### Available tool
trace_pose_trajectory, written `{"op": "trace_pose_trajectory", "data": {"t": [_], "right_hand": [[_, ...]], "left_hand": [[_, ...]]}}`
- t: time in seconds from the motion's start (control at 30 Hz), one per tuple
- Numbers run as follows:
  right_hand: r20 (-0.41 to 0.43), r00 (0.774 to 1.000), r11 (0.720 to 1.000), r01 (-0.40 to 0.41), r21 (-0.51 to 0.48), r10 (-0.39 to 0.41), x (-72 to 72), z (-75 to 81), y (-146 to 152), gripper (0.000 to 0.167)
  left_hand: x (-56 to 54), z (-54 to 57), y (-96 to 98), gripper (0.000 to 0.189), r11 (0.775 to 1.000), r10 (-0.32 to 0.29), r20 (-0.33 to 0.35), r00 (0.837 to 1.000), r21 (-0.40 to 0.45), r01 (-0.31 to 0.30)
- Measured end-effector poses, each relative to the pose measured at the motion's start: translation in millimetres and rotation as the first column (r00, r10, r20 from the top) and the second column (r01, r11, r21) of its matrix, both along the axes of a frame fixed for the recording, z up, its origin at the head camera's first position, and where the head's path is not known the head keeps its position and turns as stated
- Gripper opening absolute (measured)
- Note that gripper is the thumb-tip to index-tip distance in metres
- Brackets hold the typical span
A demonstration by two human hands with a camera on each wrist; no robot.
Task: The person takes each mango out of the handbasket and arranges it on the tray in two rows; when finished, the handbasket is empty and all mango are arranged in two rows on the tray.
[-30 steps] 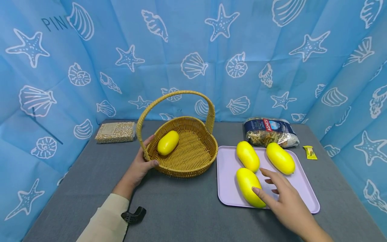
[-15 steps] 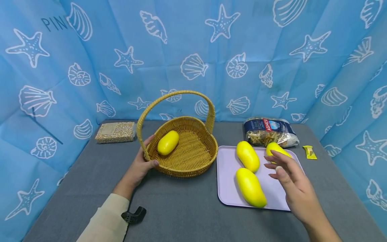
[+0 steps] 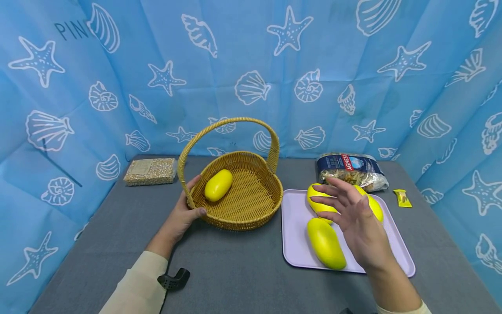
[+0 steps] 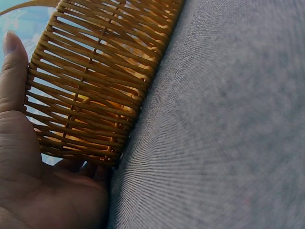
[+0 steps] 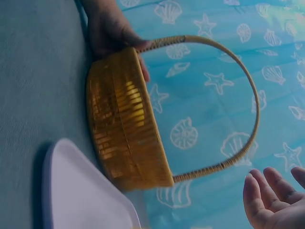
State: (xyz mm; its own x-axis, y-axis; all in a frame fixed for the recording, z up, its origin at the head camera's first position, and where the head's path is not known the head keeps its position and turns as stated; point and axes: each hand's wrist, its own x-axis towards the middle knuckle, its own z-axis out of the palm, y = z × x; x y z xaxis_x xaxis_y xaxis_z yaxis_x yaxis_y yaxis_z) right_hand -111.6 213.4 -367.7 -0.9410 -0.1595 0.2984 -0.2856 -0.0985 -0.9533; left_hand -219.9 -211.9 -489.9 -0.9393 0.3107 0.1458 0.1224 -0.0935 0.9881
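The person's right hand (image 3: 358, 224) had moved farther in and to the left over the last half second, its fingers coming in front of the two far fruits, while the basket and every fruit stayed put.

A blue curtain (image 3: 219, 52) with white shells and starfish hung behind a grey table (image 3: 235, 270). The woven basket (image 3: 251, 192) stood upright there, its tall handle arching from the near left to the far right. The left hand (image 3: 183, 218) gripped its left side by the handle's foot, thumb on the near rim. Just to the right lay the lilac tray (image 3: 294, 231); over it the right hand was wide, fingers loosely apart.

An AGNESI bag (image 3: 333, 165) sat just beyond the tray, and a grain packet (image 3: 150, 171) lay left of the basket.

In the basket, against its left wall, the basket fruit (image 3: 218, 185) pointed its far end rightward, long axis on a slant. The near tray fruit (image 3: 326, 244) slanted oppositely, far end to the left; the far-left fruit (image 3: 318, 207) and far-right fruit (image 3: 377, 210), both partly hidden, leaned likewise. A small yellow wrapper (image 3: 402, 198) lay right of the tray.
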Motion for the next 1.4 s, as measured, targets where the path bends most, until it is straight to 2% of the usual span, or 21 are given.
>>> {"op": "trace_pose_trajectory", "data": {"t": [0.17, 0.37, 0.57, 0.87, 1.2, 1.4], "right_hand": [[0.023, 0.996, 0.996, -0.086, -0.032, 0.087, -14.2, -2.4, -16.0, 0.073], [0.071, 0.982, 0.975, -0.165, -0.15, 0.177, -29.7, -9.7, -35.7, 0.085], [0.116, 0.965, 0.946, -0.2, -0.253, 0.235, -46.5, -19.5, -55.4, 0.092], [0.23, 0.931, 0.927, -0.205, -0.313, 0.284, -69.6, -30.6, -96.9, 0.093], [0.329, 0.912, 0.948, -0.154, -0.278, 0.245, -99.5, -37.6, -142.4, 0.084], [0.416, 0.893, 0.977, -0.097, -0.188, 0.169, -120.7, -44.7, -160.8, 0.091]], "left_hand": [[-0.4, -0.5, 0.0, 0.099, 1.0, 0.002, 0.003, 1.0, 0.009, -0.002], [-0.2, -1.6, -0.2, 0.098, 1.0, 0.002, 0.003, 1.0, 0.017, -0.002], [-0.6, -3.5, -0.1, 0.098, 1.0, 0.001, -0.004, 1.0, 0.012, -0.001], [-0.3, -2.5, -0.7, 0.098, 1.0, 0.004, 0.0, 1.0, -0.007, -0.004], [0.4, -2.5, -1.9, 0.098, 1.0, 0.003, -0.021, 1.0, -0.005, -0.003], [0.4, -0.9, -1.5, 0.099, 1.0, 0.005, -0.016, 1.0, -0.008, -0.005]]}}
